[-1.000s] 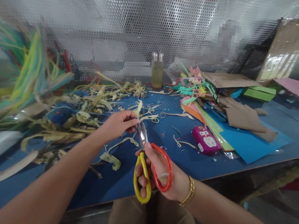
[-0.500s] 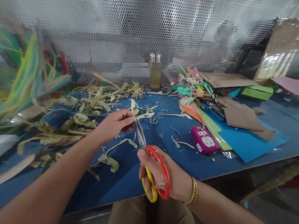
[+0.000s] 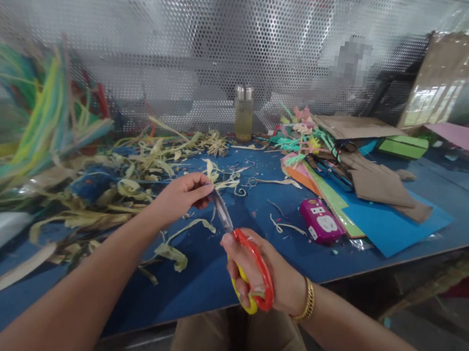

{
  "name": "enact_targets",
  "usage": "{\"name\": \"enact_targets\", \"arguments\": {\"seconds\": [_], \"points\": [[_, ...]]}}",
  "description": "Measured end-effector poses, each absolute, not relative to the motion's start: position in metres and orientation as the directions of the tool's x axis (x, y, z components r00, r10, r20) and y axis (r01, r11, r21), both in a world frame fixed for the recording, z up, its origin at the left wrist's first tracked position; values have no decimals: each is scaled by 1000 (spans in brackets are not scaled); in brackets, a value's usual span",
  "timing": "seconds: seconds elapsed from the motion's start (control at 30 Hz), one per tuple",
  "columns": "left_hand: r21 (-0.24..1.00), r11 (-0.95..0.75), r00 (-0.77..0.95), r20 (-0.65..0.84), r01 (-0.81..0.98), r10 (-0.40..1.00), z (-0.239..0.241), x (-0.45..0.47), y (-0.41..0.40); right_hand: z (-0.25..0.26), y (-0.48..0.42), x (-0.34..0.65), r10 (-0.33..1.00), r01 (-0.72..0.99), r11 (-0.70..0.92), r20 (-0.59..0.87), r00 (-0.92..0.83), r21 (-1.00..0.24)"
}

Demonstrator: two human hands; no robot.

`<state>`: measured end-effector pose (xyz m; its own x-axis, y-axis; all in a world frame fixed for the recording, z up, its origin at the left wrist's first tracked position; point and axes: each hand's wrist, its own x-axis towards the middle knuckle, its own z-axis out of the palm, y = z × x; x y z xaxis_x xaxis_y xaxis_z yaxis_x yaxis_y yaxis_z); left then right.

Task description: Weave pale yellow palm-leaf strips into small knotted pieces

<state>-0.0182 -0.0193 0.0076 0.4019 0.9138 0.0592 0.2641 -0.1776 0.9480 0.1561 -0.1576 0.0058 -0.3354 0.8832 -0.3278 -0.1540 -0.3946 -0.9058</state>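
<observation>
Scissors — red and yellow handles. Table blue. Strips pale yellow-green. Box magenta, white marks. Bracelet gold. Back panel silver — hole pattern.

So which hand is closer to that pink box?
Right. The right hand, holding the scissors, is just in front of the pink box; the left hand, pinching a pale strip, is farther left.

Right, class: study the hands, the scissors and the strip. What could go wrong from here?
1. The left hand pinches the pale strip right at the tips of the scissors in the right hand, so a snip might nick a finger.
2. The strip is thin and curled, so it may fold between the blades instead of cutting.
3. Loose offcuts litter the blue table, so the cut piece could get lost.
</observation>
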Motion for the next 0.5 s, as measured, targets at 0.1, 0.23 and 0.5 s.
{"name": "enact_targets", "arguments": {"seconds": [0.1,0.23,0.5], "points": [[948,-175,403,56,266,914,8,-19,-19,3,-157,157,885,-187,-399,-323,-335,-898],[942,-182,393,59,282,918,10,-19,-20,-4,-156,159,896,-188,-377,-304,-325,-907],[939,-190,394,65,288,917,15,-18,-24,-8,-156,158,920,-176,-314,-254,-298,-933]]}}
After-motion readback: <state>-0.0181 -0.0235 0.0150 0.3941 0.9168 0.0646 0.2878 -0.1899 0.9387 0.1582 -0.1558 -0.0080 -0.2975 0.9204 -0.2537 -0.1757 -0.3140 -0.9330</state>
